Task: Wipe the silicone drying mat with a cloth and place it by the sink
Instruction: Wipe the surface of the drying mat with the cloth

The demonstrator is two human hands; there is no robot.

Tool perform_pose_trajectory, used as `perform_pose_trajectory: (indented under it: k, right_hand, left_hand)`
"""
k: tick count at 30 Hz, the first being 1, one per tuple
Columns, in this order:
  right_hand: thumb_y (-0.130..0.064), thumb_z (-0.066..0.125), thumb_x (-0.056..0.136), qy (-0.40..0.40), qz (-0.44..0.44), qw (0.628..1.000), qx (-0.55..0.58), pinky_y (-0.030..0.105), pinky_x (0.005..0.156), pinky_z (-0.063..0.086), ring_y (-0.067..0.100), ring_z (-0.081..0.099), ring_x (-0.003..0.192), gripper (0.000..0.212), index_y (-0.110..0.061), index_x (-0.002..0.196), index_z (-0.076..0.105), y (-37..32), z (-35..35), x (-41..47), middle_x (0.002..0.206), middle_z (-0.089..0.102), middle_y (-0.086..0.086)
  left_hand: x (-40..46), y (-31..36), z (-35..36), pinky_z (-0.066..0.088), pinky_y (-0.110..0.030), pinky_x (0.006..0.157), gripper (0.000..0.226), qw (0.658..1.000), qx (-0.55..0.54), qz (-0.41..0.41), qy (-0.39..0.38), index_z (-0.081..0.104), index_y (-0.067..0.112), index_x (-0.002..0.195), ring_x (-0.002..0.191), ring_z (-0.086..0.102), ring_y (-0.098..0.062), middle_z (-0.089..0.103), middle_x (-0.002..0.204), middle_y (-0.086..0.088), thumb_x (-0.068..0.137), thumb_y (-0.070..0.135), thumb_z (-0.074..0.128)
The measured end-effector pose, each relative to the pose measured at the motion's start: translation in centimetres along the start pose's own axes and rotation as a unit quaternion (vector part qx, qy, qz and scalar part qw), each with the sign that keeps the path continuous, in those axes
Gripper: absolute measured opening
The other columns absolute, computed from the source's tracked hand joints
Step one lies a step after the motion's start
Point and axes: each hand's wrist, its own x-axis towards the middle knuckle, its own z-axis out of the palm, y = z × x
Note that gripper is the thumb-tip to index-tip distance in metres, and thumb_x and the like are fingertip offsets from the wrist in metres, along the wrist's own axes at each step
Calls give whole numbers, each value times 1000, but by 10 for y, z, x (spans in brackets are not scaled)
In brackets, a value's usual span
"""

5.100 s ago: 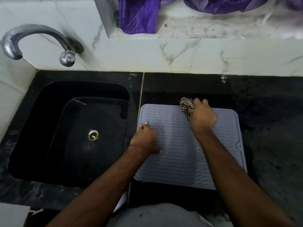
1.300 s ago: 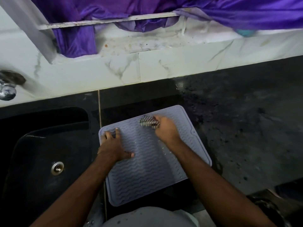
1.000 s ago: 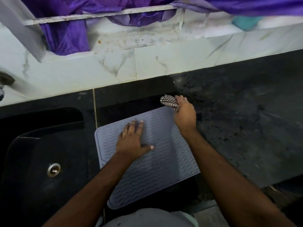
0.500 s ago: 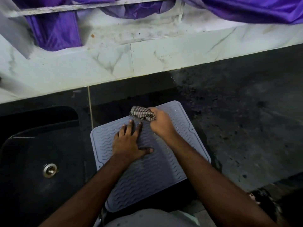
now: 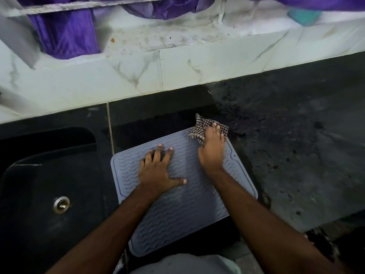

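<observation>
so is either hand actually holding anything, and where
The right hand holds the checked cloth, bunched under its fingers at the mat's far right corner. The left hand holds nothing; it presses flat on the mat.

One mat point(image 5: 183, 206), one cloth point(image 5: 199, 126), one sink point(image 5: 49, 186) with one drain point(image 5: 61, 205). Two hands: left point(image 5: 158, 173), right point(image 5: 212, 149). One purple curtain point(image 5: 65, 34), perhaps more than one piece. One teal object point(image 5: 304, 15), too blurred to name.

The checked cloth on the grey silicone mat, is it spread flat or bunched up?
Bunched up: the checked cloth sits crumpled under the right hand at the mat's far corner.
</observation>
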Motion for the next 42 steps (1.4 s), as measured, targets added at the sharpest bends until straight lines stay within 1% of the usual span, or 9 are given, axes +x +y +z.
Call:
perform_pose_trajectory:
  k: [8, 12, 16, 22, 26, 30, 34, 38, 42]
  right_hand:
    - [-12, 61, 90, -40, -26, 999, 17, 36, 126, 14, 27, 26, 151, 71, -2, 153, 30, -49, 25, -32, 161, 32, 17]
    - [-6, 58, 85, -111, -64, 990, 57, 40, 120, 30, 30, 42, 140, 66, -5, 148, 40, -69, 29, -51, 150, 47, 17]
    - [-11, 55, 94, -193, 23, 952, 237, 47, 102, 49, 24, 63, 112, 33, -18, 126, 59, -79, 11, -49, 119, 68, 6]
    - [-10, 61, 97, -32, 47, 903, 427, 31, 96, 52, -1, 63, 104, 28, -25, 120, 61, -59, -45, -37, 108, 67, -18]
    - [-34, 71, 90, -3, 10, 937, 348, 40, 111, 46, 10, 56, 128, 48, -32, 137, 57, -13, -51, -11, 136, 62, -8]
    - [-54, 50, 89, -79, -32, 983, 163, 43, 122, 27, 22, 38, 145, 60, -30, 144, 50, 28, -31, 1, 155, 46, -1]
    - [-28, 48, 92, -74, -34, 991, 110, 38, 125, 5, 21, 15, 155, 55, -23, 147, 45, 22, -6, -9, 165, 27, -2]
    - [-29, 53, 94, -104, -76, 990, 59, 42, 126, 13, 23, 16, 154, 59, -21, 151, 40, 3, 13, -26, 166, 23, -2]
    - [-15, 56, 95, -161, -87, 979, 93, 43, 124, 22, 28, 23, 152, 67, -20, 157, 32, -28, 19, -49, 165, 27, 6]
  left_hand:
    - [1, 2, -2, 16, -52, 119, 119, 1000, 9, 0, 3, 0, 38, 160, 151, 7, -33, -3, 169, -3, 68, 89, 55]
    - [-2, 6, -7, 17, -48, 119, 93, 1000, 29, -8, 2, 24, 28, 155, 147, 15, -33, 17, 162, -8, 79, 66, 62]
    - [-9, 6, -5, 15, -48, 122, 101, 1000, 19, -4, 2, 14, 26, 160, 151, 11, -34, 12, 166, -8, 80, 75, 54]
    - [-10, 1, -2, 17, -48, 123, 99, 997, -29, 32, 64, 6, 30, 162, 155, 7, -26, 2, 170, 1, 84, 85, 33]
    - [-5, 4, -4, 12, -48, 124, 95, 998, -31, 33, 34, 4, 35, 161, 155, 1, -25, -3, 170, 4, 86, 84, 35]
    - [-2, 5, -2, 12, -50, 124, 100, 999, -23, 30, 9, 4, 36, 161, 155, -2, -27, -4, 170, 4, 82, 86, 38]
    - [-2, 3, -5, 13, -51, 123, 99, 999, -9, 31, -9, 2, 37, 161, 155, -2, -27, -6, 170, 4, 82, 87, 37]
    - [0, 6, -11, 12, -52, 123, 102, 999, 0, 23, -35, 5, 38, 161, 155, -2, -28, -7, 170, 2, 79, 91, 35]
    - [1, 8, -14, 20, -49, 123, 94, 1000, -9, 13, -26, 24, 35, 158, 154, 8, -29, 17, 168, -2, 78, 79, 48]
